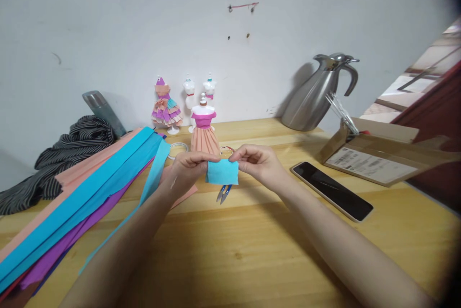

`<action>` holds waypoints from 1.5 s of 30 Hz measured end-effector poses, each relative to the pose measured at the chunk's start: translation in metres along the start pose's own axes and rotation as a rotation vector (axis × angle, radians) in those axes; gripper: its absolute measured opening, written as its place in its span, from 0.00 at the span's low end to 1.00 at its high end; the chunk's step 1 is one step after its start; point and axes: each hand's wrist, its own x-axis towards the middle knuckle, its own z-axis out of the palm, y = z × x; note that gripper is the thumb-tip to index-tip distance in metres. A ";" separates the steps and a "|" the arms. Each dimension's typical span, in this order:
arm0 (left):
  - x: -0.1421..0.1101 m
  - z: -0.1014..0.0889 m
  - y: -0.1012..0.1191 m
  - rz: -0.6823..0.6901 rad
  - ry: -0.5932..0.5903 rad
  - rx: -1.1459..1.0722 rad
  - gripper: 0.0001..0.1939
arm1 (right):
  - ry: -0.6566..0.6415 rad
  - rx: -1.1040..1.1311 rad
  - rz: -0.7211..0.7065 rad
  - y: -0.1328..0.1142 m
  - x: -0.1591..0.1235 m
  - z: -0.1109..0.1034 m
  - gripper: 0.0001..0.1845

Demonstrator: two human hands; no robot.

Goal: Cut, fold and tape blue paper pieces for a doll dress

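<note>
A small rectangle of light blue crepe paper (222,172) is stretched between my two hands, above the table. My left hand (190,165) pinches its upper left corner, and my right hand (255,160) pinches the upper right one. Just behind the paper stands a mini dress form (203,121) with a magenta top and a pleated peach skirt, its lower part hidden. Blue-handled thread snips (224,194) lie on the table below the paper, partly covered by it. A roll of tape (178,148) rests beyond my left hand.
Long crepe paper strips (90,183) spread across the left, beside a striped cloth (75,145) and a bottle (104,111). A dressed form (166,106) and two white ones stand behind. At right are a phone (333,190), a cardboard box (382,154) and a steel jug (313,97).
</note>
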 end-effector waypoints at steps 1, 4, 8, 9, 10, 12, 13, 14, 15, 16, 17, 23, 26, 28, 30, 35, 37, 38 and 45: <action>0.000 -0.001 -0.001 0.002 0.001 0.005 0.07 | -0.001 0.025 0.018 0.000 0.000 0.000 0.04; 0.001 -0.002 -0.001 0.001 -0.035 0.004 0.08 | -0.010 0.050 0.039 0.003 0.001 0.000 0.05; 0.003 -0.003 0.001 -0.003 -0.065 0.038 0.10 | -0.007 0.004 0.036 0.006 0.002 0.000 0.03; 0.004 -0.003 0.002 -0.004 -0.067 0.042 0.10 | -0.005 -0.011 0.033 0.007 0.002 0.000 0.02; 0.004 -0.003 0.003 -0.005 -0.068 0.043 0.11 | -0.008 -0.023 0.028 0.006 0.002 0.000 0.02; 0.003 -0.002 0.004 -0.009 -0.068 0.037 0.12 | -0.018 -0.036 0.013 0.005 0.002 0.001 0.02; 0.003 -0.002 0.005 -0.011 -0.069 0.029 0.12 | -0.024 -0.037 0.003 0.004 0.001 0.001 0.03; 0.003 -0.002 0.006 -0.012 -0.068 0.020 0.12 | -0.029 -0.037 -0.003 0.004 0.001 0.001 0.03; 0.003 -0.002 0.007 -0.012 -0.065 0.011 0.12 | -0.030 -0.036 -0.006 0.003 0.001 0.001 0.03; 0.003 -0.002 0.008 -0.012 -0.066 0.004 0.13 | -0.028 -0.034 -0.006 0.002 0.000 0.001 0.03; 0.003 -0.002 0.008 -0.015 -0.066 -0.002 0.13 | -0.025 -0.030 -0.003 0.002 0.000 0.001 0.04; 0.001 -0.001 0.009 -0.097 -0.076 -0.096 0.13 | -0.025 0.021 0.024 0.004 0.001 0.002 0.05; 0.001 0.001 0.009 -0.123 -0.060 -0.097 0.13 | -0.049 0.024 0.047 0.003 0.001 0.001 0.04; 0.001 0.002 0.009 -0.126 -0.054 -0.076 0.13 | -0.052 0.047 0.084 0.002 0.002 -0.001 0.04; 0.001 0.003 0.009 -0.128 -0.066 -0.064 0.13 | -0.051 0.094 0.143 0.002 0.003 -0.002 0.07; -0.004 0.008 0.007 -0.145 -0.181 -0.032 0.11 | -0.244 0.048 0.242 0.010 -0.001 0.002 0.24; -0.007 0.009 0.005 -0.120 -0.202 0.013 0.09 | -0.360 0.023 0.239 0.011 -0.003 0.005 0.27; -0.008 0.010 0.004 -0.099 -0.204 0.045 0.09 | -0.393 0.018 0.234 0.011 -0.004 0.006 0.27; -0.010 0.006 0.005 0.040 -0.241 0.286 0.13 | -0.454 0.007 0.240 0.005 -0.006 0.004 0.25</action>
